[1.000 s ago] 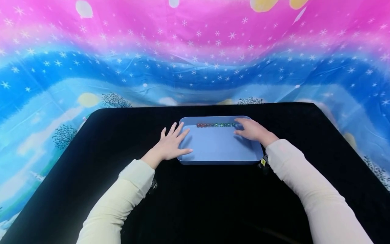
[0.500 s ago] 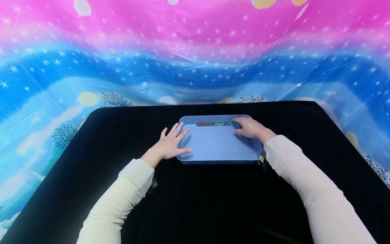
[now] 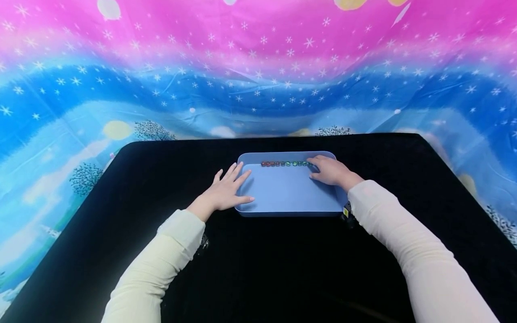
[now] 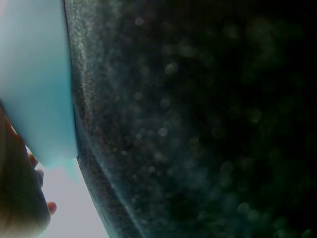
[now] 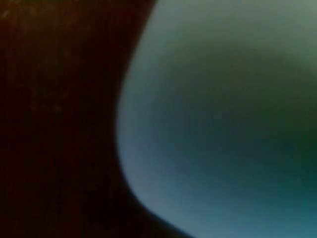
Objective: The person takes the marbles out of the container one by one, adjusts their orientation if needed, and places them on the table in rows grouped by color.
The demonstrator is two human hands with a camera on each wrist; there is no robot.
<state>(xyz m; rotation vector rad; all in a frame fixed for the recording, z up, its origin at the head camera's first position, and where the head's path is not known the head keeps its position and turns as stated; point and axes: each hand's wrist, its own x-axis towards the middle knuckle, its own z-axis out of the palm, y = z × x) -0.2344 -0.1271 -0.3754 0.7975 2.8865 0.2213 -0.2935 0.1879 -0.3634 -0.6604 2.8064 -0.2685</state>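
A light-blue rectangular tray sits on the black cloth. Along its far side runs a straight row of small glass marbles, reddish at the left end and green toward the right. My left hand lies over the tray's left edge, fingers spread and holding nothing. At the right end of the row, the fingertips of my right hand reach the last marbles and partly cover them; its thumb stands apart, nearer me. The left wrist view catches the tray's outer wall; the right wrist view has only a blurred tray corner.
Black cloth covers the table around the tray. Behind the table hangs a pink and blue curtain with snowflakes. A small black wrist camera shows under the right sleeve, close to the tray's near right corner.
My right hand has shifted slightly left along the row, and its fingers now cover the marble at the right end. The left hand stays in place over the tray's edge.
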